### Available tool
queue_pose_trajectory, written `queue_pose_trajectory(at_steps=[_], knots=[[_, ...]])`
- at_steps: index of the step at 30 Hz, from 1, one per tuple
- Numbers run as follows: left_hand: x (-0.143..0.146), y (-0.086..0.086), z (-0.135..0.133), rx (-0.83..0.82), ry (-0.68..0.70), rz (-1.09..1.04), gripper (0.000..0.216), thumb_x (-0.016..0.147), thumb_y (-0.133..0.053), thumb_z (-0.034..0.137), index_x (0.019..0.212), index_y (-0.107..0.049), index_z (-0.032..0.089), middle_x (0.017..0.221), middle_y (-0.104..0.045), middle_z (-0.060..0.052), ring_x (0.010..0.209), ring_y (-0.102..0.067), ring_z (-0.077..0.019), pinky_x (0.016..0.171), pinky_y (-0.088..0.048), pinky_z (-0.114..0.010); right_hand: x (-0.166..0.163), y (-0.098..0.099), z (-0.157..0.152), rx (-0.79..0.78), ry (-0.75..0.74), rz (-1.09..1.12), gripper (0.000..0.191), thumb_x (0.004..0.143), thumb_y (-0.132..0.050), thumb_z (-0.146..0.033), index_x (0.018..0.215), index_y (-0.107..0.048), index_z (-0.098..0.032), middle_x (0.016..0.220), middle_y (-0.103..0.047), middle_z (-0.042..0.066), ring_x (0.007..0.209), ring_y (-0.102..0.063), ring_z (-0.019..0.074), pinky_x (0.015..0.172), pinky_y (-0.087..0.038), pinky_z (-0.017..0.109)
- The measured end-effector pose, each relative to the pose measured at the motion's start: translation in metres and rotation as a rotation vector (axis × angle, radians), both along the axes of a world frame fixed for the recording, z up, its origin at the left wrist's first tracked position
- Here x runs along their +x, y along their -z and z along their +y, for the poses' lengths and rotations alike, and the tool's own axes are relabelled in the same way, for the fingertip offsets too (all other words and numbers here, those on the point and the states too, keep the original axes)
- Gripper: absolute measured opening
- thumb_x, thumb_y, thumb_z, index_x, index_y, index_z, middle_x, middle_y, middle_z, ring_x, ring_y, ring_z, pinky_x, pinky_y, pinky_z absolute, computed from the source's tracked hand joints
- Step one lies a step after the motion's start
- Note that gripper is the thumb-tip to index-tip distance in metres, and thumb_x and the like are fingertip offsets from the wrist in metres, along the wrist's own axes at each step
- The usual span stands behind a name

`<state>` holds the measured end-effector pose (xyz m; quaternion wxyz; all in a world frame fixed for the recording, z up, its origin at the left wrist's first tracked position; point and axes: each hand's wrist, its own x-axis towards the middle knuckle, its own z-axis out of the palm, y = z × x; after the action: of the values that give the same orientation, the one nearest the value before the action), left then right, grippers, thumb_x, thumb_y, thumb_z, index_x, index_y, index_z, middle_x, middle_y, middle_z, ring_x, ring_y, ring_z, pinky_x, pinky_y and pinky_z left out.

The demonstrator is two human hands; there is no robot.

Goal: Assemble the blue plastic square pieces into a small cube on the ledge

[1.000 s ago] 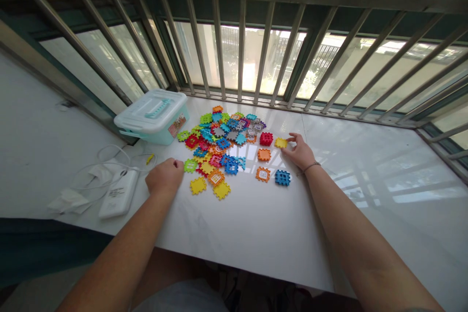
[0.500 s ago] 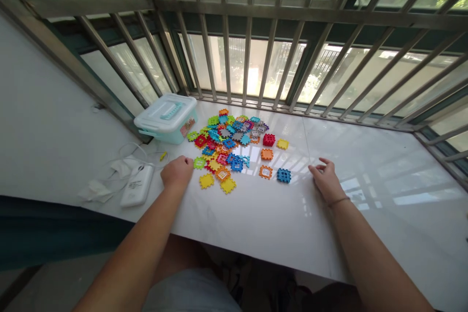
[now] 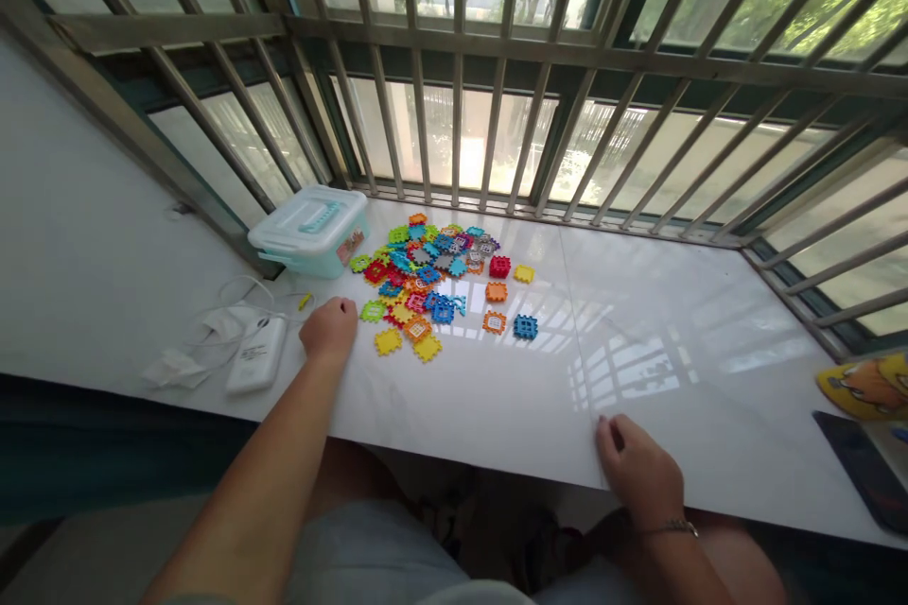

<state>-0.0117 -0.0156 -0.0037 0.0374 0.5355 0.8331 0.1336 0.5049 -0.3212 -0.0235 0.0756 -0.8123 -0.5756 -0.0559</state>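
Observation:
My left hand (image 3: pixel 328 326) rests as a closed fist on the white tabletop, just left of a heap of colourful interlocking plastic tiles (image 3: pixel 426 274). A green tile (image 3: pixel 373 310) lies closest to its knuckles. Near the front edge, my right hand (image 3: pixel 642 468) is curled into a loose fist, apart from all the tiles; nothing shows in it. Between the heap and that hand are a red tile stack (image 3: pixel 499 267), a yellow tile (image 3: pixel 523 273), two orange tiles (image 3: pixel 496 292) and a blue tile piece (image 3: pixel 526 327).
A mint lidded box (image 3: pixel 308 232) stands at the back left. A white power bank (image 3: pixel 256 354) with cables and tissue lies by the left wall. Metal window bars (image 3: pixel 458 113) border the back. At the far right are a dark phone-like slab (image 3: pixel 862 468) and a yellow printed item (image 3: pixel 865 388).
My right hand has drawn back toward the front edge, its spread fingers now curled in. My left fist stays beside the heap. The view has turned rightward, showing the far-right items.

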Motion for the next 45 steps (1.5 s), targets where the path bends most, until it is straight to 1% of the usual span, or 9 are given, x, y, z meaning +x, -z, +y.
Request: queue_pose_trajectory(at_steps=[3,6,9,13,17,20,28,39,45], knots=[[-0.004,-0.003,-0.009,0.068,0.018,-0.04,0.05,0.107,-0.035,0.043,0.099,-0.078,0.019,0.096,-0.076,-0.018,0.08,-0.06,-0.029,0.067,-0.029,-0.035,0.002,-0.001,0.004,-0.003,-0.003,0.002,0.038,0.108,-0.055,-0.042,0.078,-0.064,-0.022,0.077,-0.069,0.003,0.06,-0.046,0.014,0.061,-0.017,0.031],[-0.006,-0.005,-0.03,0.128,0.069,-0.08,0.049,0.108,-0.033,0.044,0.088,-0.071,0.021,0.088,-0.072,-0.014,0.077,-0.054,-0.0253,0.066,-0.026,-0.036,0.003,-0.001,0.003,0.006,-0.007,0.021,0.038,0.109,-0.054,-0.042,0.078,-0.065,-0.021,0.078,-0.069,0.004,0.062,-0.046,0.014,0.062,-0.017,0.031],[-0.005,-0.002,-0.063,0.146,0.156,-0.119,0.045,0.106,-0.039,0.047,0.075,-0.061,0.023,0.074,-0.063,-0.007,0.07,-0.047,-0.0216,0.066,-0.025,-0.035,0.002,-0.001,0.002,0.011,0.004,0.021,0.039,0.109,-0.053,-0.042,0.078,-0.065,-0.021,0.078,-0.069,0.004,0.061,-0.043,0.0138,0.063,-0.017,0.032],[0.003,0.006,-0.117,0.151,0.276,-0.133,0.045,0.106,-0.042,0.048,0.069,-0.05,0.023,0.065,-0.055,-0.003,0.065,-0.044,-0.0186,0.065,-0.023,-0.034,0.0,-0.002,0.003,0.013,0.017,0.028,0.038,0.109,-0.054,-0.041,0.079,-0.065,-0.021,0.078,-0.069,0.004,0.062,-0.042,0.0141,0.063,-0.016,0.032],[0.014,0.014,-0.16,0.189,0.335,-0.081,0.041,0.104,-0.045,0.043,0.068,-0.046,0.024,0.066,-0.058,-0.004,0.065,-0.045,-0.0195,0.065,-0.021,-0.035,-0.001,-0.005,0.004,0.01,0.018,0.04,0.037,0.109,-0.054,-0.041,0.08,-0.066,-0.021,0.078,-0.069,0.004,0.063,-0.042,0.0145,0.063,-0.015,0.032],[0.021,0.02,-0.177,0.226,0.372,-0.038,0.041,0.106,-0.042,0.04,0.068,-0.046,0.024,0.071,-0.062,-0.007,0.069,-0.05,-0.0217,0.066,-0.023,-0.035,-0.001,-0.006,0.003,0.008,0.013,0.049,0.038,0.109,-0.053,-0.041,0.079,-0.066,-0.021,0.078,-0.069,0.003,0.062,-0.041,0.0144,0.062,-0.015,0.031],[0.026,0.029,-0.182,0.263,0.432,0.042,0.039,0.106,-0.046,0.036,0.07,-0.053,0.025,0.074,-0.065,-0.009,0.074,-0.057,-0.0246,0.068,-0.03,-0.036,-0.001,-0.006,0.003,0.013,0.011,0.059,0.038,0.109,-0.054,-0.041,0.079,-0.066,-0.021,0.077,-0.068,0.003,0.062,-0.044,0.0145,0.062,-0.016,0.031],[0.025,0.031,-0.182,0.302,0.439,0.052,0.037,0.105,-0.047,0.032,0.069,-0.051,0.025,0.072,-0.063,-0.009,0.073,-0.056,-0.025,0.068,-0.028,-0.037,-0.001,-0.005,0.002,0.027,0.009,0.06,0.038,0.109,-0.053,-0.042,0.079,-0.065,-0.021,0.078,-0.069,0.003,0.063,-0.045,0.0146,0.062,-0.016,0.031],[0.026,0.03,-0.183,0.292,0.428,0.056,0.038,0.106,-0.045,0.033,0.069,-0.05,0.026,0.072,-0.063,-0.009,0.073,-0.056,-0.0252,0.069,-0.031,-0.037,-0.001,-0.006,0.002,0.042,-0.004,0.054,0.04,0.109,-0.052,-0.042,0.078,-0.065,-0.021,0.078,-0.069,0.004,0.062,-0.044,0.014,0.063,-0.016,0.031]])
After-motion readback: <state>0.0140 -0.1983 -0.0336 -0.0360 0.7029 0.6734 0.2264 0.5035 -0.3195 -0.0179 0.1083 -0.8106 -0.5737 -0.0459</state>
